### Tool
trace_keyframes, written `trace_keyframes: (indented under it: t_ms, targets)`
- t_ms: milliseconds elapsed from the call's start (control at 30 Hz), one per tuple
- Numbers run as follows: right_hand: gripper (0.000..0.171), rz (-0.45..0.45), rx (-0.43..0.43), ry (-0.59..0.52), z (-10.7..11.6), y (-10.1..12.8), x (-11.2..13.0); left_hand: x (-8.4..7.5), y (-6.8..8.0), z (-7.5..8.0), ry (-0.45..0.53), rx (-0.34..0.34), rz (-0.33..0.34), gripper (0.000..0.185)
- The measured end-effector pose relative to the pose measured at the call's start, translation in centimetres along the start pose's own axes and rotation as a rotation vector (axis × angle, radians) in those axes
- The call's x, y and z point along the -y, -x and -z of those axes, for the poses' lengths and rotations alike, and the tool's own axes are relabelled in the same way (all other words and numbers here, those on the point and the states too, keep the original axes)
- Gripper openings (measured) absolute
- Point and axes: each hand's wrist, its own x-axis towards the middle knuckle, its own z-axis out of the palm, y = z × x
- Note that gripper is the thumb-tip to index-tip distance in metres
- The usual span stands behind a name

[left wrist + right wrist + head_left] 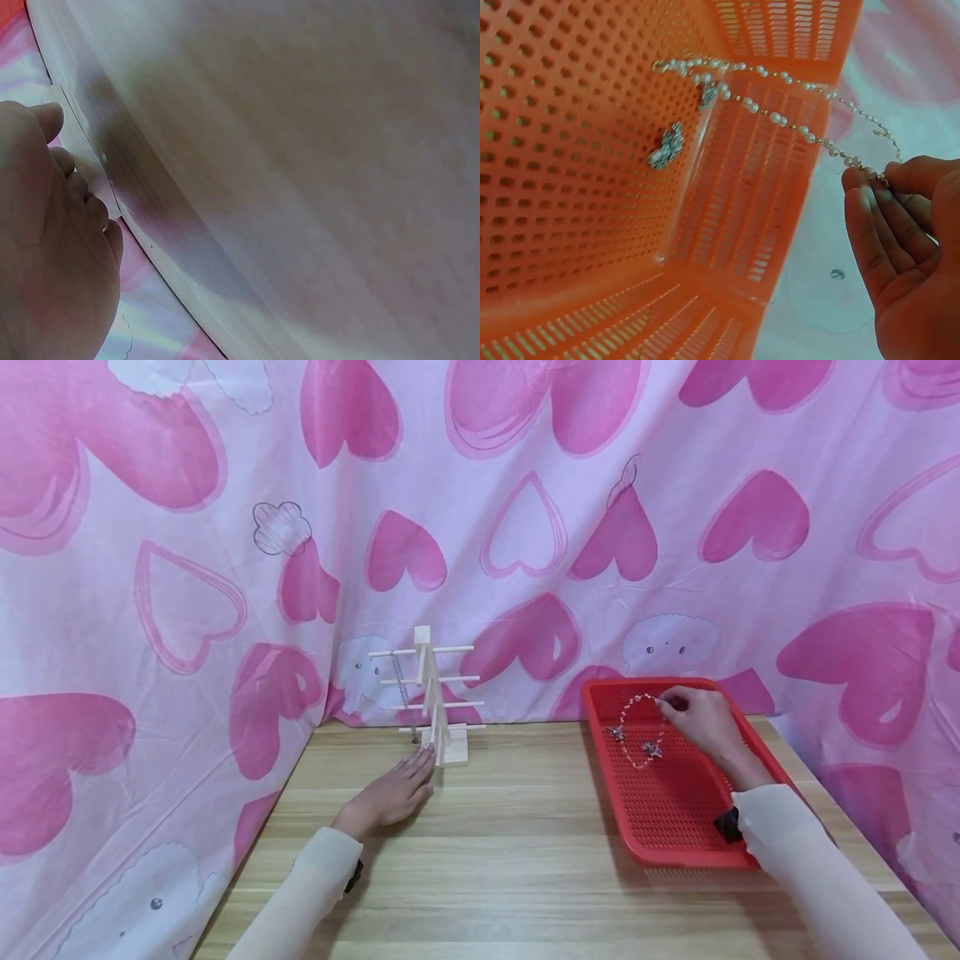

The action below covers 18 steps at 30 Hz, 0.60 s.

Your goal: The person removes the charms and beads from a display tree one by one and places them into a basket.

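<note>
In the head view, my right hand (701,724) pinches a pearl-bead necklace (776,118) between thumb and fingertips. The necklace hangs as a loop over a red perforated basket (637,843). Two small silvery chain bundles lie in that basket, the nearer bundle (652,749) and the farther one (617,735). My left hand (393,789) reaches forward with extended fingers touching the base (456,753) of a wooden peg stand (436,697). A silvery chain (403,689) hangs on the stand's left side. The left wrist view shows the fingers against the pale base.
The wood-grain table (517,877) carries the stand at its back left and the basket at its right. Pink heart-patterned cloth (517,635) hangs behind the table and along both sides. Thin pegs stick out from the stand's post.
</note>
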Motion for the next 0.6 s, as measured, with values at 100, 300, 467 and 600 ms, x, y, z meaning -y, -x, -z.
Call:
trace_keyframes:
  t_ms: [100, 300, 467, 600]
  targets:
    - [0.024, -0.022, -0.002, 0.015, -0.1, -0.2, -0.7, 0.0, 0.0, 0.1, 0.001, 0.002, 0.002, 0.065]
    - [0.026, -0.088, 0.025, 0.056, -0.2, -0.6, -2.0, -0.2, -0.1, 0.4, -0.033, 0.041, 0.03, 0.065]
    - [0.028, -0.129, 0.063, 0.07, -0.3, -0.9, -3.3, -0.2, -0.2, 0.3, -0.035, 0.028, 0.025, 0.065]
    - [0.03, -0.167, 0.096, 0.066, -0.4, -1.2, -4.3, -0.2, -0.2, 0.4, -0.035, 0.031, 0.027, 0.065]
